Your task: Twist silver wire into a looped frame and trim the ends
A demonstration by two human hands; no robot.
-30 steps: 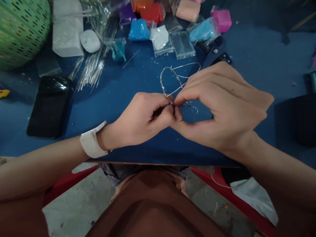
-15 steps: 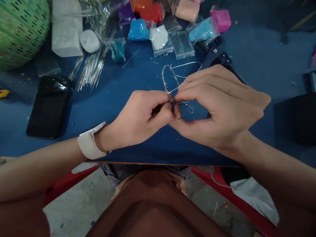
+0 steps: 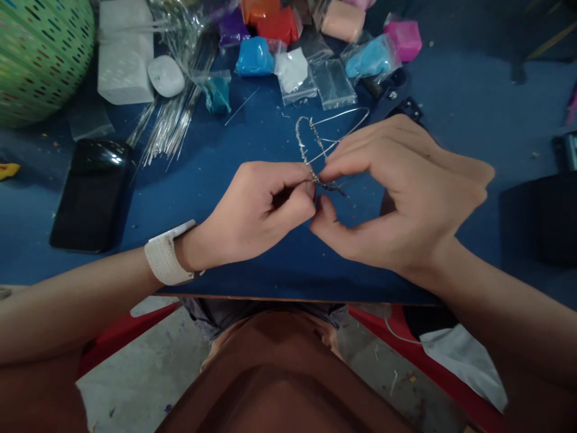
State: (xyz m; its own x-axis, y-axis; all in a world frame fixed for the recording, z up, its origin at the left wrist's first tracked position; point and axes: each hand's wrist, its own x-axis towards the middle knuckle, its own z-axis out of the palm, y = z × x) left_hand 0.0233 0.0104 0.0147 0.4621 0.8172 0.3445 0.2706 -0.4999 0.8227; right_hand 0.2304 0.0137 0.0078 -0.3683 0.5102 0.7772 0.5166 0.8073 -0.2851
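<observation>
A thin silver wire piece [image 3: 299,133], bent into a loop with a tightly twisted, bristly outline, is held above the blue table. My left hand [image 3: 265,210] pinches its lower end between thumb and forefinger. On the other side, my right hand [image 3: 401,186] has its thumb and forefinger parted; the forefinger tip rests at the wire's twisted end. A smooth length of wire curves up from the loop and passes behind my right fingers, where it is hidden.
Straight wires [image 3: 166,132] lie bundled at the upper left, near a black phone [image 3: 90,195] and a green perforated basket [image 3: 45,60]. Bagged coloured clay, including a blue lump [image 3: 255,57], spreads along the back. Dark-handled pliers [image 3: 392,90] lie behind my right hand.
My right thumb has moved away from the forefinger, loosening its pinch. The small wire loop at the twisted end now appears as a thin, nearly straight tip. My left hand keeps its pinch.
</observation>
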